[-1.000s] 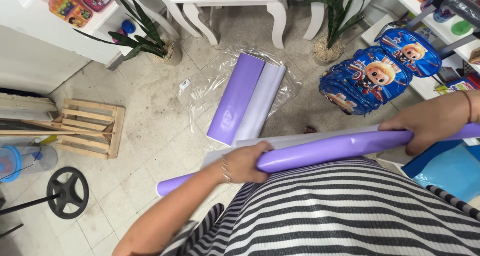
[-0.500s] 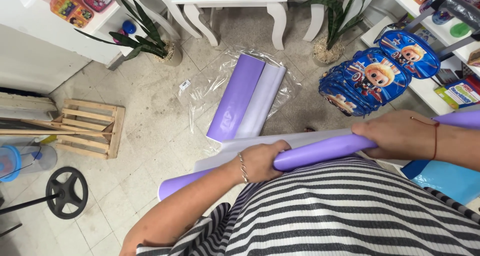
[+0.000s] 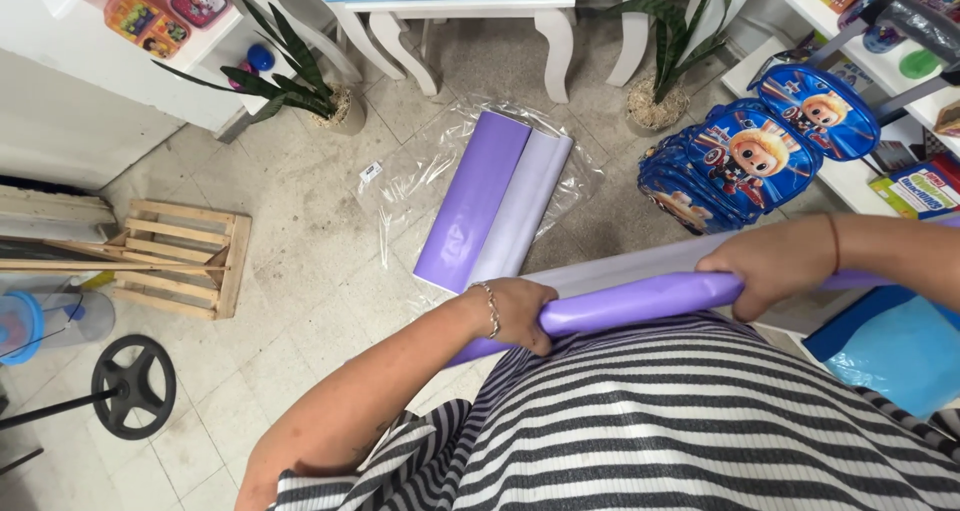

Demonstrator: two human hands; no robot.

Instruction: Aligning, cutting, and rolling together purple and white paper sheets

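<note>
1. Here, the left hand [image 3: 515, 313] has its fingers wrapped shut around the long glossy purple roll of sheet material [image 3: 640, 301], near its left end.
2. The right hand [image 3: 775, 263] grips the same roll farther right, fingers curled fully over it.
3. The roll lies level across the striped shirt [image 3: 700, 421], above the tiled floor [image 3: 300, 231].
4. It looks light, smooth, likely slippery and easily creased; wide-spaced holds suit it.
5. Two flat purple rolls in clear plastic wrap [image 3: 495, 206] lie on the floor ahead.
</note>
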